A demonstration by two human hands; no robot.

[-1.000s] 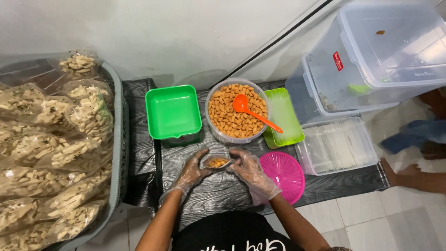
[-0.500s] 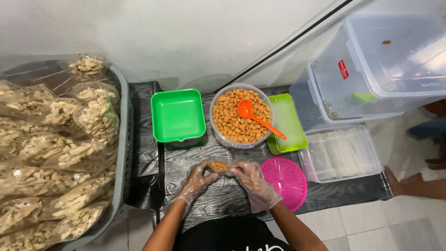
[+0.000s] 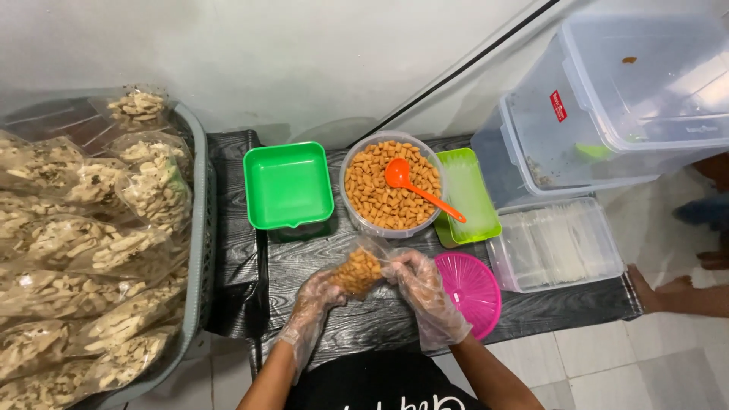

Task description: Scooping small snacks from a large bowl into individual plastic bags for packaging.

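Both hands wear thin clear plastic gloves and meet over the dark wood-patterned table (image 3: 364, 319), just in front of the person's body. Between them is a small clear plastic bag of snacks (image 3: 358, 271), filled with little golden-brown pieces and tilted, with its open top toward the right hand. The left hand (image 3: 317, 292) cups the bag from below and from the side, its fingers curled around the filled part. The right hand (image 3: 416, 281) has its fingers bent and closed on the upper edge of the bag, where the film is empty and loose. The bag looks light and soft; the film is thin and probably slippery against the gloves, and the pieces inside seem crisp, so a hard squeeze could break them. A good place to hold it is the empty neck above the filling, with a gentle support under the bottom. Behind the hands stands a round clear tub (image 3: 389, 182) full of the same pieces, with an orange scoop (image 3: 414, 186) lying in it. A green square container (image 3: 288, 184) is on its left, a pink round lid (image 3: 469, 290) just beside the right hand, and a grey basket (image 3: 199, 228) with many filled bags at the far left.
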